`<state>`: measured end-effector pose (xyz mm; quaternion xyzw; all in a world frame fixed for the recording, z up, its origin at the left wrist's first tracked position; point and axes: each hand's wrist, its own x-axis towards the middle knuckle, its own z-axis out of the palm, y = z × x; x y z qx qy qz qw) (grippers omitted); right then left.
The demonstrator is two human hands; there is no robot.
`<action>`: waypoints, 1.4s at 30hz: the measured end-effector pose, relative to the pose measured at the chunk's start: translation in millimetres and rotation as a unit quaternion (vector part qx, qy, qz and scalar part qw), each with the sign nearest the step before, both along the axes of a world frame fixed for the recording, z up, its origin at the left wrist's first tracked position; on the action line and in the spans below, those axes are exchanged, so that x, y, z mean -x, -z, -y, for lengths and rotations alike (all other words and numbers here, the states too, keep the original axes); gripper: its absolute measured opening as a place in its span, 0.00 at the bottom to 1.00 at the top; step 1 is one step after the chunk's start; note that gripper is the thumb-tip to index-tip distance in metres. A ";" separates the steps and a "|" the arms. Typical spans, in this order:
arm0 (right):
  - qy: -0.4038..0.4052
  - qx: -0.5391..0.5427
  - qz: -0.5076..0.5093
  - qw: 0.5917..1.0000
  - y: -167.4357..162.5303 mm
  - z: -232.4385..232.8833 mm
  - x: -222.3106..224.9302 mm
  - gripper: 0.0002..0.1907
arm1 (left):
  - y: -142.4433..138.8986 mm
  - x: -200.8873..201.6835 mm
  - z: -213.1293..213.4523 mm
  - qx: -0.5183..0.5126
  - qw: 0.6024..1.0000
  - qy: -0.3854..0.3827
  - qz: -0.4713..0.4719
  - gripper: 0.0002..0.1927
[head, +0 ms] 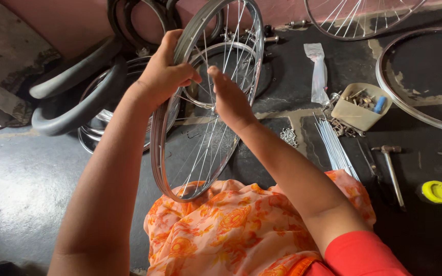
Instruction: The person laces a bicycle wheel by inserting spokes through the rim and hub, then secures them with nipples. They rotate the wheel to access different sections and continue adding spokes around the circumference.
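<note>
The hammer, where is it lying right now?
In the head view the hammer lies on the dark floor at the person's right, between the bundle of loose spokes and the round yellow lid.

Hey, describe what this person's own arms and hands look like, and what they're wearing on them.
Both forearms are bare, with no gloves, rings, watch or bangles visible on the left hand or the right hand. A short bright red sleeve covers the right upper arm. The left arm shows no sleeve in view. An orange floral patterned cloth lies over the lap.
</note>
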<state>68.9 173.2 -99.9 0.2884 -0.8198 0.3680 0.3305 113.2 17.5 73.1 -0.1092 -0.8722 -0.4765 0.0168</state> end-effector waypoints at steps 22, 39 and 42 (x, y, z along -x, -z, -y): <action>0.214 -0.094 -0.145 0.961 -4.1 -35.0 6.0 0.12 | 6.6 -14.1 -17.6 0.033 0.997 0.053 -0.040 0.52; -0.354 0.453 0.439 0.691 -64.3 -53.5 32.1 0.25 | 17.4 -22.6 -17.4 0.073 0.996 0.020 -0.047 0.25; -0.370 0.507 0.417 0.657 -52.0 -47.6 37.0 0.28 | 22.9 -33.0 -9.7 0.041 0.995 0.039 -0.078 0.25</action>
